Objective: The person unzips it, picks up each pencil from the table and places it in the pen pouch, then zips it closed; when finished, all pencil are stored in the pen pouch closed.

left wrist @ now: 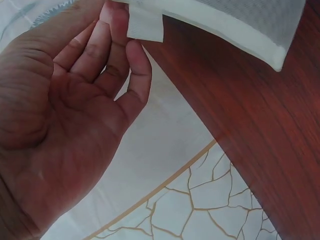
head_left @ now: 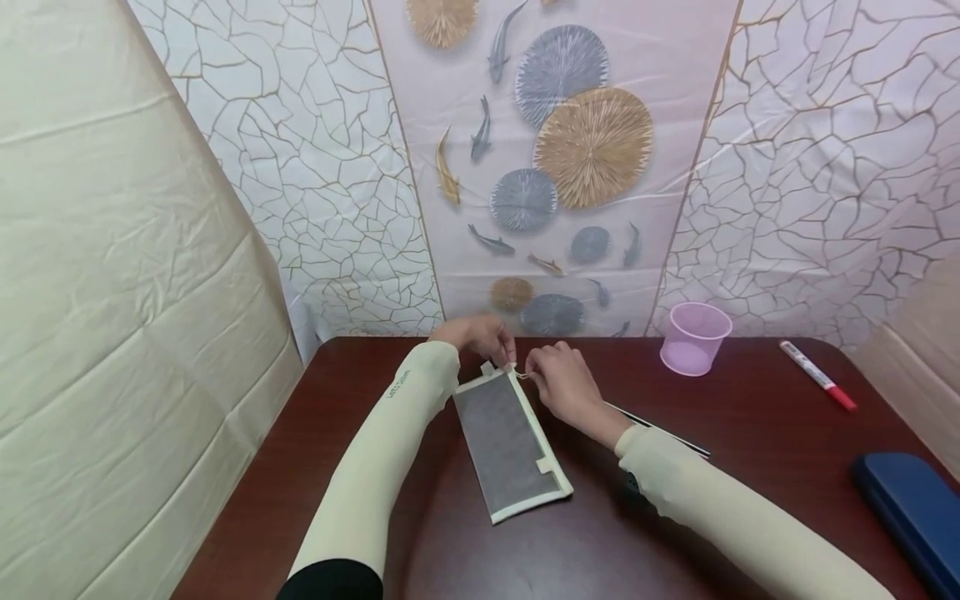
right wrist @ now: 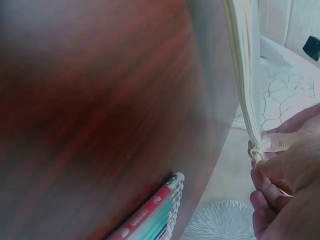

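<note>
Gray mesh pouch (head_left: 504,442), left of the pink cup (head_left: 696,340), has its far corner pinched by the left hand (head_left: 483,336), zip pull (right wrist: 256,153) by the right hand (head_left: 564,383); a slackened corner could snag the zip (right wrist: 243,70).

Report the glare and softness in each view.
Head: pale glare on the glossy red-brown wooden table, near the bottom edge; left wrist: no strong glare, faint weave on the cream-edged rectangular mesh pouch; right wrist: pale sheen toward the picture's upper left, wood grain soft.

"Let's Slim" on the left sleeve (head_left: 381,454), "HB" on a red pencil (right wrist: 149,207), other lettering (right wrist: 136,221) there blurred
</note>
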A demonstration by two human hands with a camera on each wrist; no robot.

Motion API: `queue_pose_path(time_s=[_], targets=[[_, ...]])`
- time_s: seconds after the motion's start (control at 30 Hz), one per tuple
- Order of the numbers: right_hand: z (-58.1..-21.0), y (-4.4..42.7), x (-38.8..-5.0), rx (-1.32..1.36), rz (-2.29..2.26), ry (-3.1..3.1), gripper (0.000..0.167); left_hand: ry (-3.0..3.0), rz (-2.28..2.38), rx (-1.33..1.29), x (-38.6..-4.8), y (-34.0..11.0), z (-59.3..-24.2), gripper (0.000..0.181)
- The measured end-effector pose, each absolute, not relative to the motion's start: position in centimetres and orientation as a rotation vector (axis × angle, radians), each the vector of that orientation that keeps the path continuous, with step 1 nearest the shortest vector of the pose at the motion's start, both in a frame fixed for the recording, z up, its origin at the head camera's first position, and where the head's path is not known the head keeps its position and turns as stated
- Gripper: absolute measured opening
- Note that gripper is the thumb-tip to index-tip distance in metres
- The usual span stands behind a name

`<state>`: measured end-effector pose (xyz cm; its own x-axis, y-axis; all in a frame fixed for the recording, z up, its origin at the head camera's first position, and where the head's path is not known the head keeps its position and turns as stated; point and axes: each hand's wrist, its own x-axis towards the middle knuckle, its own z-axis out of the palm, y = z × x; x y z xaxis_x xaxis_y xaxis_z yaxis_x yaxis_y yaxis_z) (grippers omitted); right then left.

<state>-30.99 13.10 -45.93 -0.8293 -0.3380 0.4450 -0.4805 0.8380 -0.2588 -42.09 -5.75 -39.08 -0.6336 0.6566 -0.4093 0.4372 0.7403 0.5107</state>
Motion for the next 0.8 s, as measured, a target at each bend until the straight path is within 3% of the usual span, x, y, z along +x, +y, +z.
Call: queue_pose_path(time_s=[0.37, 0.8], targets=[[-46.2, 13.5, -27.2, 0.699, 0.471, -2.606, 0.011, 2.42, 0.454, 0.83, -42.4, -5.8, -39.0, 0.003], [-46.9, 14.7, -22.8, 0.791, 0.488, -2.492, 0.02, 2.581, 0.356, 0.865, -42.7, -6.0, -38.1, 0.007]])
